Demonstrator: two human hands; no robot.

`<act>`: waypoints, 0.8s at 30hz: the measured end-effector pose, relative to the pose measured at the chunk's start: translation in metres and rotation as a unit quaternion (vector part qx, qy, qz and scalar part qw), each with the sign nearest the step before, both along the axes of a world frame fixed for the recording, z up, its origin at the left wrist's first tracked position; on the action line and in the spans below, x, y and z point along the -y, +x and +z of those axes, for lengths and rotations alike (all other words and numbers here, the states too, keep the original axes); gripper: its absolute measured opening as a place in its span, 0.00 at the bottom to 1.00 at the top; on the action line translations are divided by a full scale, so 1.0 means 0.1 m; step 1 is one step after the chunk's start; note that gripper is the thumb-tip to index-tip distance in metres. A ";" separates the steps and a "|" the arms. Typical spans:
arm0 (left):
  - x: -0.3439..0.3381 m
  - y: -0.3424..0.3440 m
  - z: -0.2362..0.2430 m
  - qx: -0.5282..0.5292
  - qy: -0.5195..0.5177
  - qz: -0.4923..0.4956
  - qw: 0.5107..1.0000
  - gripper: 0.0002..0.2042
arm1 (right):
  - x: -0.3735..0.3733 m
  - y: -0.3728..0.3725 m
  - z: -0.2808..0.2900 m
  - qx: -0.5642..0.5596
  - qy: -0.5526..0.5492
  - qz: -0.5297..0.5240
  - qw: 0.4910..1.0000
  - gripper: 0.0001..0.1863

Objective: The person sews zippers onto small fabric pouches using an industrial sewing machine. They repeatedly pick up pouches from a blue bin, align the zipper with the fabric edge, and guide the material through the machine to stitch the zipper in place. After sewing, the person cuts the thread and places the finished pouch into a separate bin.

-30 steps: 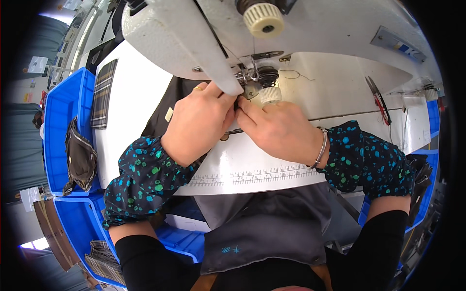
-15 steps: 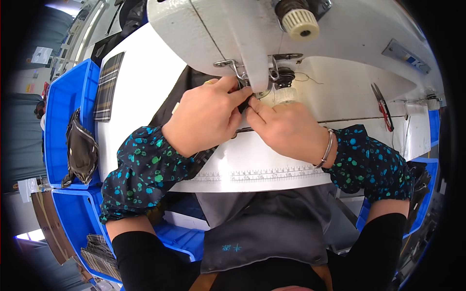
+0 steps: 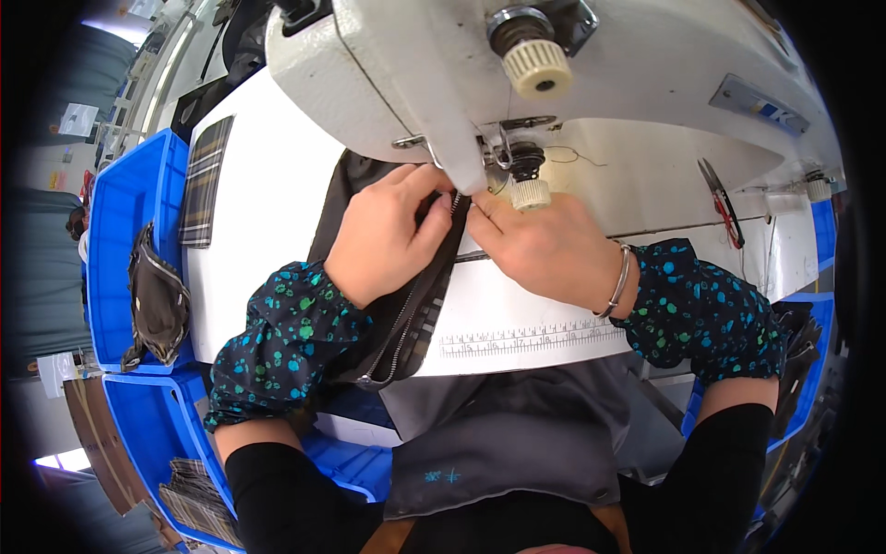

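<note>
A dark fabric piece point(image 3: 436, 286) with a metal-toothed zipper point(image 3: 403, 320) lies under the white sewing machine point(image 3: 397, 55), its lower end hanging at the table's front edge. Part of it shows a plaid pattern. My left hand point(image 3: 392, 231) is closed, thumb and fingers gripping the piece beside the zipper teeth, just left of the needle area. My right hand point(image 3: 546, 242) has its fingers drawn together on the fabric's edge close to the presser area. The needle itself is hidden behind the machine head and my fingers.
Red-handled thread snips point(image 3: 724, 208) lie at the right. A plaid fabric panel point(image 3: 205, 185) rests at the table's left edge, next to a blue bin point(image 3: 111, 277) with a dark zippered piece point(image 3: 155, 295) over its side. A ruler strip point(image 3: 526, 340) runs along the front edge.
The fabric has turned, and its zippered length now shows running down to the front edge. My left hand has moved slightly left and down; my right hand stays nearly in place.
</note>
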State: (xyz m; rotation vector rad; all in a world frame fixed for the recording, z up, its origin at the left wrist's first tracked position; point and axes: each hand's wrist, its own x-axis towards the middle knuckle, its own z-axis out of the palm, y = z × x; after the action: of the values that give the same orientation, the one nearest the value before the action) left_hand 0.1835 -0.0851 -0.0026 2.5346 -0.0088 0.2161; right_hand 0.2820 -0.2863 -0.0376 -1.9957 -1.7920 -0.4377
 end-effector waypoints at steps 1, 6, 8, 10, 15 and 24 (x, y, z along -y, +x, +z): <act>-0.04 -0.01 0.00 0.003 -0.008 0.014 1.000 0.08 | 0.00 0.00 0.01 -0.003 -0.006 -0.001 1.000 0.05; -0.10 -0.12 -0.01 -0.161 -0.245 0.144 0.945 0.09 | -0.02 0.01 -0.01 -0.017 -0.005 0.006 1.000 0.05; -0.09 -0.13 -0.02 -0.142 -0.143 0.086 0.976 0.09 | -0.02 0.02 -0.03 -0.018 0.003 0.010 1.000 0.05; -0.02 -0.05 0.20 -0.206 0.039 0.056 0.976 0.09 | 0.00 0.04 -0.04 -0.007 0.002 0.014 1.000 0.05; 0.07 0.00 0.10 0.133 0.211 -0.060 0.966 0.12 | 0.08 -0.04 -0.05 0.047 -0.021 0.055 0.997 0.13; 0.04 -0.11 -0.09 0.105 0.135 -0.082 0.982 0.18 | 0.22 -0.30 0.02 0.070 -0.036 0.129 0.988 0.17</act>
State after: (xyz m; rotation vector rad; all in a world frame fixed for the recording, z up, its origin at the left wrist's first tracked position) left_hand 0.1721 -0.0888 -0.0120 2.7490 -0.3498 0.4422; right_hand 0.2525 -0.3080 -0.0356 -1.7818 -2.1468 -0.4440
